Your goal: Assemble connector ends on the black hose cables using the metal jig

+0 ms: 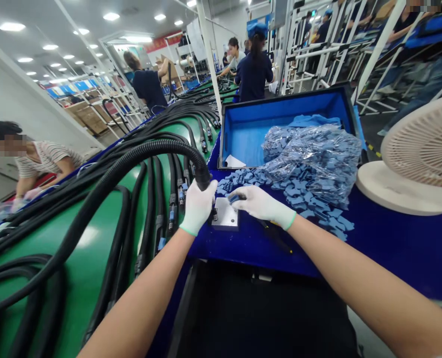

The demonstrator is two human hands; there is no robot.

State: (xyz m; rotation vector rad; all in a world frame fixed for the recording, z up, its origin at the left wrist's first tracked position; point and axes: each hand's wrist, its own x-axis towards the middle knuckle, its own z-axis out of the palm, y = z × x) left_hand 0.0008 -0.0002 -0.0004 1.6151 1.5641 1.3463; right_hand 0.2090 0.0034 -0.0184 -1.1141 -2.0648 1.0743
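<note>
In a white glove, my left hand point(199, 205) is closed around the end of a black corrugated hose point(157, 146), which arches up and back to the left over the green surface. The hose end is held at the left edge of a small metal plate point(224, 214) on the blue tabletop. My right hand point(256, 203), also gloved, pinches a small blue-grey plastic clip point(236, 198) just above the plate's right side. Part of the clip is hidden by the fingers. Beyond that hand lies a pile of loose blue clips point(303, 194).
A green conveyor point(90, 233) carries many black hoses on the left. A blue bin point(243, 134) stands behind the clips, with a clear plastic bag point(314, 149) spilling over its rim. A white fan point(403, 186) is at right, a black box point(266, 313) below. Several people work beyond.
</note>
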